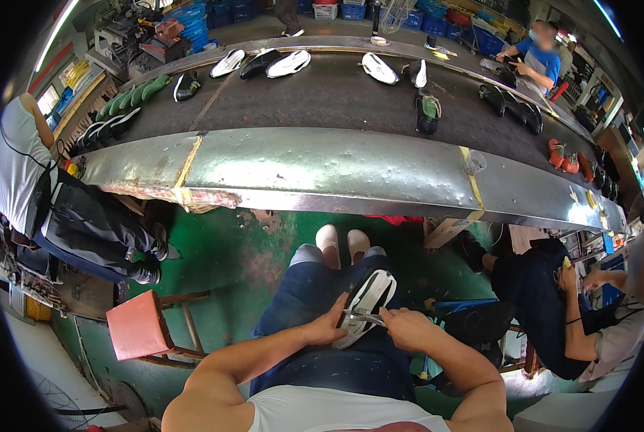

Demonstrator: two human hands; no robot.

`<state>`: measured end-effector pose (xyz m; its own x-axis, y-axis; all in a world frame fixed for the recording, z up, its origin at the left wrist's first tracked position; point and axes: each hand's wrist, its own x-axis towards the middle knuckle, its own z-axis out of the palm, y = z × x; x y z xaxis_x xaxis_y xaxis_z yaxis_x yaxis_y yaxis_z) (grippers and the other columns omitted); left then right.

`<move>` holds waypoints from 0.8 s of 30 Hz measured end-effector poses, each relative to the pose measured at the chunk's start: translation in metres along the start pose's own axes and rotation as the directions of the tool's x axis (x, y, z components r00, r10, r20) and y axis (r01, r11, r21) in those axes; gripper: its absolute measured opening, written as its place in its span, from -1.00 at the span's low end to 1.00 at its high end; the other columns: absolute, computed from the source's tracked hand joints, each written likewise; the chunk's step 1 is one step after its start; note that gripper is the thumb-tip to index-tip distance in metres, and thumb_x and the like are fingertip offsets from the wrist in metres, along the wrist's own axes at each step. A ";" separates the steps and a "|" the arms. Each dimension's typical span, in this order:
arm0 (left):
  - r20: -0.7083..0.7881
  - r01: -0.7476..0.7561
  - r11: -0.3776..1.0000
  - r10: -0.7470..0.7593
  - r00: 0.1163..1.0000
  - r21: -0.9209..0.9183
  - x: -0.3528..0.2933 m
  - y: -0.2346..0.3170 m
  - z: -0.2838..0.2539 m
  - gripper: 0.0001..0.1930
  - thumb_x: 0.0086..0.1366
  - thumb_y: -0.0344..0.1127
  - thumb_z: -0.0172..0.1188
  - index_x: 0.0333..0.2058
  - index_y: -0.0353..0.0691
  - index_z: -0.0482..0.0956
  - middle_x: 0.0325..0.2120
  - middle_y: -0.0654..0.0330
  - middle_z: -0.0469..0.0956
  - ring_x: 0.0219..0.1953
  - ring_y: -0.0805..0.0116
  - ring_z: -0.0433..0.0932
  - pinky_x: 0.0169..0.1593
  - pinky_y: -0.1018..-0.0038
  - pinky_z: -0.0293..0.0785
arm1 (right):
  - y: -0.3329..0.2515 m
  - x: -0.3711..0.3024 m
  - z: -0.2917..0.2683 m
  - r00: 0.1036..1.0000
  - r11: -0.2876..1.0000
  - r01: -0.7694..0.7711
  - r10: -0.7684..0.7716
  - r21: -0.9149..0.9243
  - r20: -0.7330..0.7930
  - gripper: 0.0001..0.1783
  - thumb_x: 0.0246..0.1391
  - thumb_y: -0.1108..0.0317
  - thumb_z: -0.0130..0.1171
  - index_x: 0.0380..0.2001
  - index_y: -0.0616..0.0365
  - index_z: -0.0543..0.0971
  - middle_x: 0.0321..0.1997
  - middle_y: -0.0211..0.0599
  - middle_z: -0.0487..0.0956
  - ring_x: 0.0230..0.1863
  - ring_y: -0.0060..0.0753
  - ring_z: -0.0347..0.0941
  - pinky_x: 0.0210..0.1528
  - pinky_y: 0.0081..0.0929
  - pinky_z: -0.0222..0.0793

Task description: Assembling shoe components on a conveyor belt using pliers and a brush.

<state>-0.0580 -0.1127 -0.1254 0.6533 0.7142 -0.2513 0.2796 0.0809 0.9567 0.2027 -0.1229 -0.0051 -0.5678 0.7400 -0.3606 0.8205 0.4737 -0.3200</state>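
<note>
On my lap lies a white and black shoe (369,297), tilted with its sole side up. My left hand (327,324) is closed on its lower left edge, thumb along the side. Closed round the handle of a silver metal tool, apparently pliers (365,317), my right hand (408,328) is just right of the shoe. The tool's head reaches across the shoe's lower part, close to my left fingers. Its exact jaw shape is too small to make out.
A long dark conveyor (300,101) with a metal edge (322,169) runs ahead, bearing several shoes. A red-topped stool (139,325) stands at left. One person (26,165) stands at far left; another (588,309) sits at right, and a third (538,61) works across the conveyor.
</note>
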 end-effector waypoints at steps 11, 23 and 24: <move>-0.416 0.191 0.864 -0.404 0.815 -0.465 0.039 -0.017 0.017 -0.40 0.57 0.05 -0.32 0.28 -0.29 0.38 0.21 -0.05 0.47 0.29 0.11 0.40 0.33 0.36 0.24 | -0.009 0.011 0.053 0.993 0.904 -0.071 0.106 0.422 -0.059 -0.66 0.19 0.20 0.17 -0.08 0.21 0.52 -0.15 0.10 0.62 -0.07 0.20 0.55 0.02 -0.03 0.45; -0.454 0.029 0.962 0.101 0.885 0.271 0.029 0.000 -0.001 -0.52 0.51 -0.19 -0.16 0.29 -0.27 0.32 0.12 -0.21 0.48 0.11 -0.19 0.50 0.19 0.16 0.43 | 0.019 0.029 0.026 0.969 0.952 -0.216 0.235 0.217 -0.071 -0.64 0.16 0.28 0.19 -0.05 0.26 0.44 -0.17 0.06 0.56 -0.11 0.15 0.55 -0.08 -0.06 0.47; -0.409 -0.026 0.930 0.186 0.893 0.366 0.030 -0.004 -0.002 -0.50 0.50 -0.19 -0.15 0.34 -0.23 0.24 0.19 -0.19 0.42 0.11 -0.18 0.50 0.17 0.16 0.46 | 0.022 0.029 0.037 0.962 0.943 -0.181 0.229 0.280 -0.150 -0.67 0.17 0.28 0.18 -0.08 0.24 0.45 -0.18 0.04 0.57 -0.13 0.14 0.55 -0.08 -0.06 0.48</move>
<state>-0.0408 -0.0898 -0.1362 0.3476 0.9375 0.0135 0.5008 -0.1978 0.8427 0.2018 -0.1089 -0.0544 -0.3484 0.8919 -0.2882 0.8577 0.1794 -0.4818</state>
